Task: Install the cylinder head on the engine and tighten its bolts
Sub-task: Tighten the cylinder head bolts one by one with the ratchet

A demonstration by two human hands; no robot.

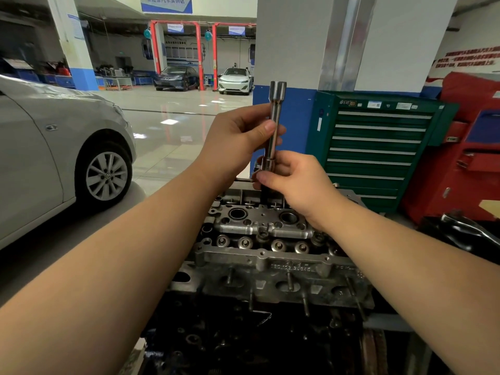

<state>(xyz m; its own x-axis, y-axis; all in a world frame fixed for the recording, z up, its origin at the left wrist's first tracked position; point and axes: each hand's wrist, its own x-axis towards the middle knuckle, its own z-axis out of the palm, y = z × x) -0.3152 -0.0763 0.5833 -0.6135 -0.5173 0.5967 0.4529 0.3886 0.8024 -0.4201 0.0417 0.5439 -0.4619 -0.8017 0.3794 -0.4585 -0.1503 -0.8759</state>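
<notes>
The grey metal cylinder head (259, 255) sits on the dark engine block (243, 334) at the bottom centre. Above its far end I hold a long chrome socket extension bar (276, 115) upright. My left hand (238, 139) pinches the bar's middle between thumb and fingers. My right hand (295, 180) grips the bar's lower end, where a thicker socket piece (267, 165) sits. What lies under my right hand is hidden.
A silver car (54, 147) stands close on the left. A green drawer tool cabinet (378, 147) and a red cabinet (465, 158) stand behind the engine on the right, next to a white and blue pillar (292, 63). Studs stick out of the head's near side.
</notes>
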